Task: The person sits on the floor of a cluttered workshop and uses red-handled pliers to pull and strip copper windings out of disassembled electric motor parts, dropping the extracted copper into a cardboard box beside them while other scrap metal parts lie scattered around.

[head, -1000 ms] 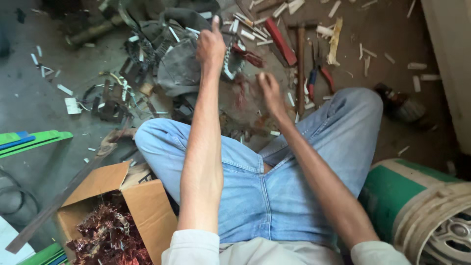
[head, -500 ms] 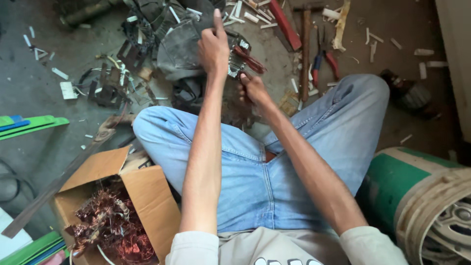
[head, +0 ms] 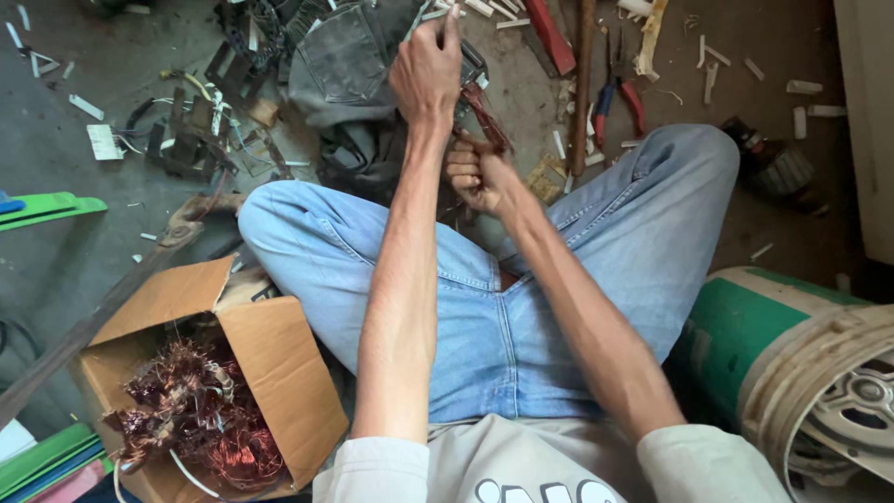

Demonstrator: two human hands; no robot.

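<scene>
You sit cross-legged on the floor in blue jeans [head: 596, 279], and both your hands meet out past your knees at about 12 o'clock in the view. Your left hand [head: 428, 70] is closed around a small metal part [head: 472, 67], fingers wrapped tight and the index finger pointing up; most of the part is hidden behind the hand. Your right hand [head: 480, 172], just below it toward 6 o'clock, is balled into a fist pinching a bundle of copper wire [head: 486, 116] that runs taut up to the metal part. At 8 o'clock, beside your left knee, an open cardboard box [head: 270, 354] holds a tangle of copper wire scrap [head: 200, 410]. At 1 o'clock, red-handled pliers [head: 619, 88] lie on the floor beside a long wooden handle [head: 583, 84]. At 10 o'clock lies a heap of dark metal scrap pieces [head: 191, 135], with a grey cloth [head: 345, 65] nearer your hands. At 4 o'clock a green drum [head: 745, 335] lies on its side close to your right thigh
</scene>
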